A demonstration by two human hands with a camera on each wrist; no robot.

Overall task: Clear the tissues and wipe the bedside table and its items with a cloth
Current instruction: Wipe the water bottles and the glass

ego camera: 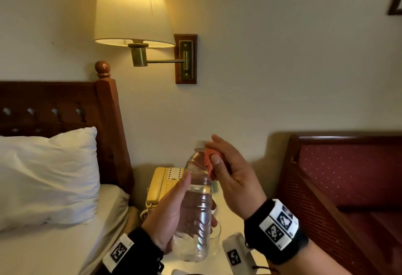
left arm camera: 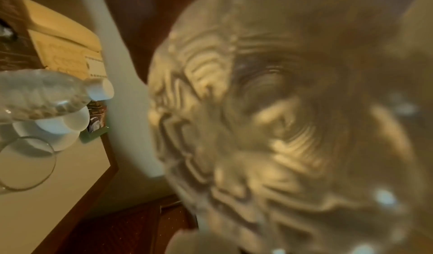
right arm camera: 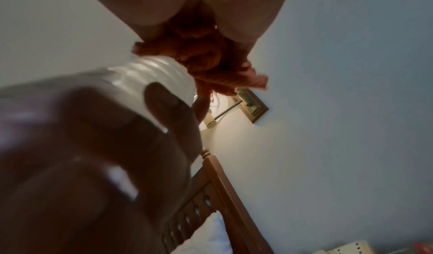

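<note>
Cream wall and a lit lamp [ego camera: 132,9] back the narrow tabletop [ego camera: 230,216], hemmed between bed [ego camera: 54,242] and red seat [ego camera: 348,176]. Above it, the left hand [ego camera: 167,213] grips a clear bottle [ego camera: 196,205] upright; the right hand [ego camera: 232,176] pinches an orange cloth [ego camera: 208,161] against its neck. Below stand a telephone [ego camera: 161,183] and a glass [ego camera: 215,240].

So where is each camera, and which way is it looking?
Head: on the person's head, facing the wall; shows left hand gripping the water bottle, right hand pressing the orange cloth on it.
Left wrist: under the held bottle's base, looking down at the bedside table; no hand plainly shows.
Right wrist: looks up past the fingers.
All three show the bottle.
</note>
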